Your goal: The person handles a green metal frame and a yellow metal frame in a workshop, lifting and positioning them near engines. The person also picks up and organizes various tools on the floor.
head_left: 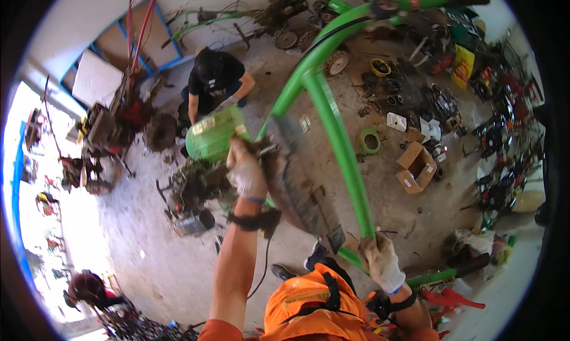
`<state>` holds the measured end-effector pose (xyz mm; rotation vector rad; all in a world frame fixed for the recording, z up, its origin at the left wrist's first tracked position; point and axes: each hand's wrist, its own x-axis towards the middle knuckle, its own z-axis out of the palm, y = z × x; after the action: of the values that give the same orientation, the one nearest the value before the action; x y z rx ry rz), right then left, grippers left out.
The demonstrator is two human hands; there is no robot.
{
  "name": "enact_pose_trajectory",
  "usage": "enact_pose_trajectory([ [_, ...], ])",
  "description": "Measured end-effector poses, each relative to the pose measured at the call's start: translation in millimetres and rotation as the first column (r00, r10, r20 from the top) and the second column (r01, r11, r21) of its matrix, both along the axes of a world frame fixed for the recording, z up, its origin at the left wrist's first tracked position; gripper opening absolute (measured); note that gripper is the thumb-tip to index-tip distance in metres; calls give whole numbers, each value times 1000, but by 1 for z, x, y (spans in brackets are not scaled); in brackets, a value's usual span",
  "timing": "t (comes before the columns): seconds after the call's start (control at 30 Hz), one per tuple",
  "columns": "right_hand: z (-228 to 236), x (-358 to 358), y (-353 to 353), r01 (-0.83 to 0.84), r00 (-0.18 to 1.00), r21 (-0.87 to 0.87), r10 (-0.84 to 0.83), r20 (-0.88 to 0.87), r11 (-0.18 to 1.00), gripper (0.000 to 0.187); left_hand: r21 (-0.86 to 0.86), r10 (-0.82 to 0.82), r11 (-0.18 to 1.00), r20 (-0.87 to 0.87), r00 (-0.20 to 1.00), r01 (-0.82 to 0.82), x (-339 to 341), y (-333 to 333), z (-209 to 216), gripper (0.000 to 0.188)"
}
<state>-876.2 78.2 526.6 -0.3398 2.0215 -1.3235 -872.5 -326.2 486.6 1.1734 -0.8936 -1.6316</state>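
The orange apron (314, 302) is nearest, and just to its right the gloved right hand (381, 262) is closed around the lower part of the green frame (341, 145). From there the frame rises past the middle of the view to a black grip at upper right, standing in front of much of the floor (142, 246). A dark plate (300, 192) hangs between the two hands, hiding the floor behind it. The gloved left hand (244, 171) has its fingers bent beside the plate's upper end and the green hood (208, 138); I cannot tell whether it grips anything. Below the hood sits the engine (193, 186), a dark cylinder (199, 223) at its lower end. Farther right, an open carton (409, 182) stands with flaps spread; its inside shows brown card. A green ring (361, 140) lies to its left, and a white box (396, 122) above. Beyond them is a yellow tub (375, 72), its contents too small to make out, near a spread of dark parts (392, 91). Past the hood a crouching co-worker (214, 73) reaches toward it, and old machines (285, 5) line the far wall.
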Motion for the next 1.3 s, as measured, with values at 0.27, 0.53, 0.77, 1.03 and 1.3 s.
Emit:
enact_pose_trajectory([
  [0.27,15,22,-6,91,963,-28,-81,258,995,36,6,-36,999,-9,999,36,30,17,18,55],
  [0.53,-3,28,18,252,865,-133,-162,475,958,46,-170,-120,978,-2,993,118,34,22,2,60],
  [0.77,-2,31,14,252,930,-8,-240,279,968,61,-128,-145,982,-44,988,138,36,27,-10,59],
  [1.03,-2,37,12,254,963,-32,-250,97,967,59,-178,-223,965,-164,961,193,37,34,0,47],
  [1.3,-17,47,50,307,949,168,-315,18,937,71,-199,-281,952,-259,924,234,41,35,3,46],
])
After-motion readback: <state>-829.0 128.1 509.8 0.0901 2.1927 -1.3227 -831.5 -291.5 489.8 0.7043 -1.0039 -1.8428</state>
